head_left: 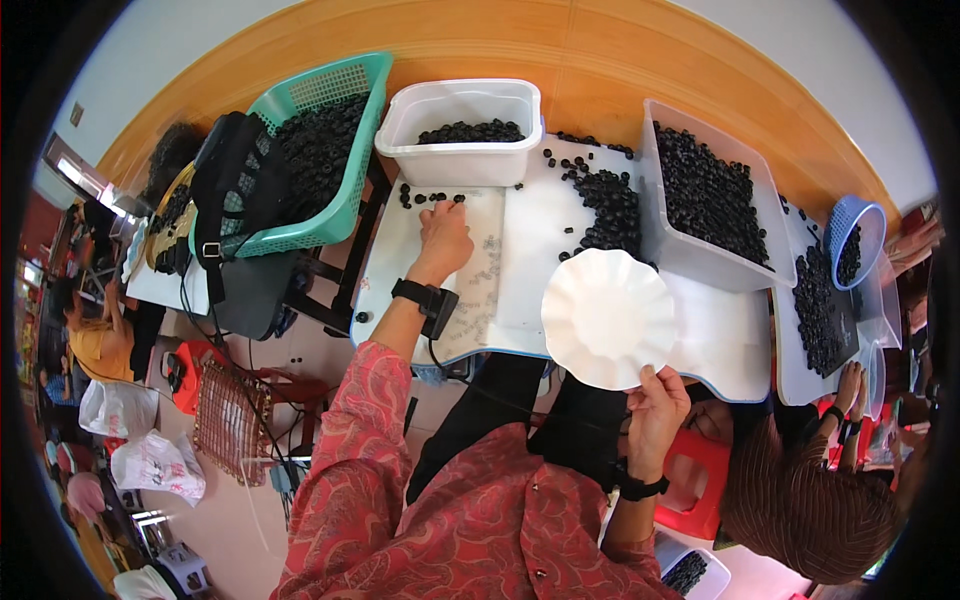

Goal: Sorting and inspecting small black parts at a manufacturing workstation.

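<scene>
Fingers of the right hand (655,405) pinch the near rim of a white scalloped plate (608,317), smooth and fluted, held just above the white table (535,230). Beyond the plate to the left, the left hand (441,238) lies loosely curled, fingertips on small black rings (430,198); behind them stands a rectangular white plastic tub (462,128) holding more

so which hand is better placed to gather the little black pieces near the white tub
Probably the left hand: it rests on the table with fingertips at the loose black pieces before the white tub. The right hand holds a white scalloped plate.
</scene>
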A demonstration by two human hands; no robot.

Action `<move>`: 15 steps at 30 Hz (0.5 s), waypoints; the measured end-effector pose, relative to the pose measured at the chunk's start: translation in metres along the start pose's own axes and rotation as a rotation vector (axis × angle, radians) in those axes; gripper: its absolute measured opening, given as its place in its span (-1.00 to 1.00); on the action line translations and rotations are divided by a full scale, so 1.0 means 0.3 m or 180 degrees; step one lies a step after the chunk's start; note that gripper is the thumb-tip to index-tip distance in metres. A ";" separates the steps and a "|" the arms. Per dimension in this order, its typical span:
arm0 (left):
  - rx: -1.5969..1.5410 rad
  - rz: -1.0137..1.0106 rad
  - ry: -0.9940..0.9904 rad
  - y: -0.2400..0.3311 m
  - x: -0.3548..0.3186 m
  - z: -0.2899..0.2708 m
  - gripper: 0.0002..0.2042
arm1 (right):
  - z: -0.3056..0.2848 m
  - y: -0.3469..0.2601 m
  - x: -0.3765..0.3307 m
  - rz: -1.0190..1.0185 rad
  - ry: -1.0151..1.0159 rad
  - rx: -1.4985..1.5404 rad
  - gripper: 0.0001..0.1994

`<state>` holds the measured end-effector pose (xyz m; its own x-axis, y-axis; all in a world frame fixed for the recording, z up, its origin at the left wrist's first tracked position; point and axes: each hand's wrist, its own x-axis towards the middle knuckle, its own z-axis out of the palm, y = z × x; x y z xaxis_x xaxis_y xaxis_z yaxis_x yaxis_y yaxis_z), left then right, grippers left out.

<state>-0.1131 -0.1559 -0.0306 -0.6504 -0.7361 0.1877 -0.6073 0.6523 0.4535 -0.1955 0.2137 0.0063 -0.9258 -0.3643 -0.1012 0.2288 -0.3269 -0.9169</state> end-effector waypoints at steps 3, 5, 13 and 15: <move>-0.0362 -0.0139 -0.0279 -0.009 0.039 -0.030 -0.71 | -0.007 0.008 0.002 0.0000 0.0012 -0.0025 -0.92; -0.0631 -0.0123 -0.0074 -0.052 0.036 -0.022 -0.70 | -0.004 0.014 0.000 0.0037 0.0015 -0.0020 -0.92; -0.0458 -0.0088 -0.0166 -0.031 0.096 -0.018 -0.66 | 0.021 0.016 0.002 0.0139 0.0072 -0.0047 -0.92; -0.0322 -0.0290 -0.0167 -0.027 0.121 -0.006 -0.66 | 0.024 0.015 0.001 0.0151 0.0077 -0.0037 -0.92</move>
<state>-0.1310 -0.1882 -0.0257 -0.6191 -0.7793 0.0972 -0.6177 0.5596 0.5525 -0.1925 0.2059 0.0048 -0.9209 -0.3580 -0.1538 0.2693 -0.2994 -0.9153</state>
